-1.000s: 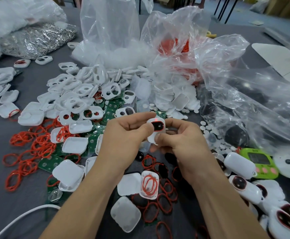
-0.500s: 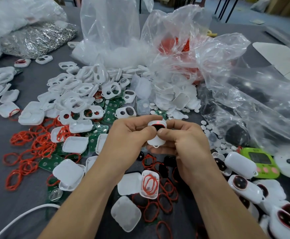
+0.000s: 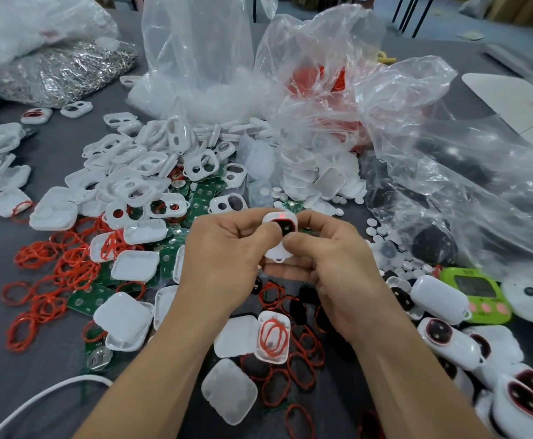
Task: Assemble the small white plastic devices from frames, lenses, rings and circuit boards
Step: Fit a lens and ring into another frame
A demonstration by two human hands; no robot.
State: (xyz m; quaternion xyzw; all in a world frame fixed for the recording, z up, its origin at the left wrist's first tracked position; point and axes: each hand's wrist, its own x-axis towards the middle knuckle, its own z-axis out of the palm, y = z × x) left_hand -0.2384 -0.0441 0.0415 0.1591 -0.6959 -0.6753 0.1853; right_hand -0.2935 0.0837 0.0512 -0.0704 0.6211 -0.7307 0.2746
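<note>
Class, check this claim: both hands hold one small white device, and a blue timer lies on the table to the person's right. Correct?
No: the head view shows the timer is green, not blue. Otherwise right: the left hand and right hand hold one small white device.

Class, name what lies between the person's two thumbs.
A white device, pinched by the left hand and the right hand, as the head view shows.
</note>
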